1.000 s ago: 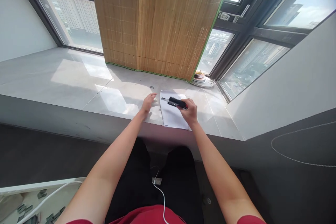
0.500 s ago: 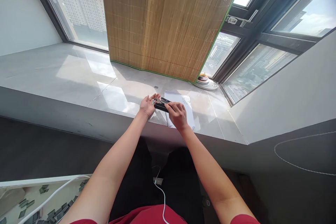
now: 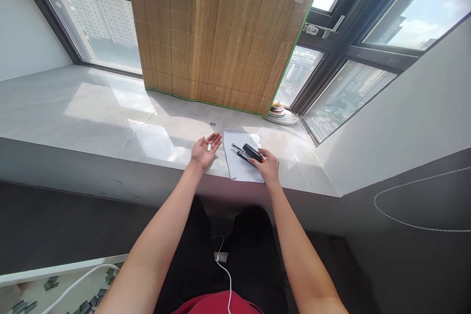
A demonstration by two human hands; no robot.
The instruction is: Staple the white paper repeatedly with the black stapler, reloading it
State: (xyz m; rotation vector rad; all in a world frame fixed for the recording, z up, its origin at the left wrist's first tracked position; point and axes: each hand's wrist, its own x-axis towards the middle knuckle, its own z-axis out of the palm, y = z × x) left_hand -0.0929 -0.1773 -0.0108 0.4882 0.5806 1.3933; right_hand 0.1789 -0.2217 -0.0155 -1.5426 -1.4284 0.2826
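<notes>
My left hand (image 3: 204,149) is turned palm up over the grey sill (image 3: 110,113), fingers spread, with a small pale strip of staples (image 3: 209,147) lying in the palm. My right hand (image 3: 268,167) grips the back end of a black stapler (image 3: 247,152) that is swung open, its metal tray pointing left. The stapler rests on a white sheet of paper (image 3: 241,169) lying on the sill just in front of me.
A small staple strip (image 3: 212,123) lies on the sill farther back. A bamboo blind (image 3: 221,34) hangs to the sill. A stack of plates (image 3: 281,113) sits by the window at right. A tray of staple strips (image 3: 55,289) is at lower left.
The hands met at the stapler's front half a second ago, then parted. My left hand now lies palm up with a staple strip, and my right hand has set the open stapler on the paper.
</notes>
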